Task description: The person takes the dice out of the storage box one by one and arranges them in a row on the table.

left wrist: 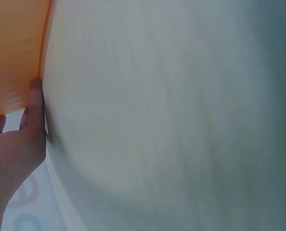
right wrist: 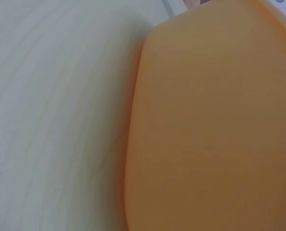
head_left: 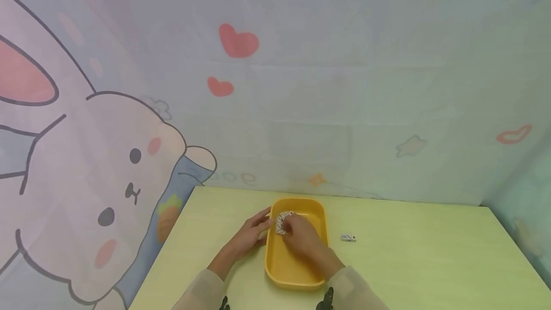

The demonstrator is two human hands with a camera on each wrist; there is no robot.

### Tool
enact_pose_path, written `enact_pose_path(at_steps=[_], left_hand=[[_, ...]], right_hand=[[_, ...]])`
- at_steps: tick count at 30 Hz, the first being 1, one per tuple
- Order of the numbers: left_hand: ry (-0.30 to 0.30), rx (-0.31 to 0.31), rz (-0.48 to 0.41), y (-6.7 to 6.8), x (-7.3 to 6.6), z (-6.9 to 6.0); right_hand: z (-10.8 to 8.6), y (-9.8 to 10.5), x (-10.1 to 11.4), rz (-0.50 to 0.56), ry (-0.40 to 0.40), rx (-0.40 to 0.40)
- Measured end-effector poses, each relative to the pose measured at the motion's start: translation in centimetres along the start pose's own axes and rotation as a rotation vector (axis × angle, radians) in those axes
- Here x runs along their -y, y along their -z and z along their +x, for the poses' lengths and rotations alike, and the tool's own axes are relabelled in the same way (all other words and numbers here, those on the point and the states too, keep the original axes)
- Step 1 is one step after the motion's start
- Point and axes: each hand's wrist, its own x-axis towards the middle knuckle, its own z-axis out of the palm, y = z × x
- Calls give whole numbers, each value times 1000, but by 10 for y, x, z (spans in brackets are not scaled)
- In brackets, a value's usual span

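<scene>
Yellow tray [head_left: 290, 264] stands on the pale table [head_left: 430, 257], its long sides running near to far; a cluster of white dice [head_left: 280, 224] with dark pips lies inside it, at the far left; the left hand [head_left: 248, 234] is at the tray's left side, fingers extended and touching the outer wall; the right hand [head_left: 301, 236] reaches into the tray from the near right, fingers bent down at the cluster's right edge; whether they grip a die cannot be told, the fingertips being hidden; a short row of dice [head_left: 348, 238] lies on the table, right of the tray and apart from it; a printed backdrop [head_left: 301, 128] hangs along the far side.
</scene>
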Motion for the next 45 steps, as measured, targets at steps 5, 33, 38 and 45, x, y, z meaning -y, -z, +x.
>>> enact_pose_path(at_steps=[5, 33, 38, 45], left_hand=[[12, 1, 14, -2, 0, 2], [28, -22, 11, 1, -6, 9], [25, -20, 6, 3, -6, 10], [33, -19, -5, 2, -3, 11]], right_hand=[[-2, -2, -2, -50, 53, -28], [-37, 134, -67, 107, 92, -101], [-59, 141, -95, 76, 33, -129], [-83, 138, -126, 24, 14, -95]])
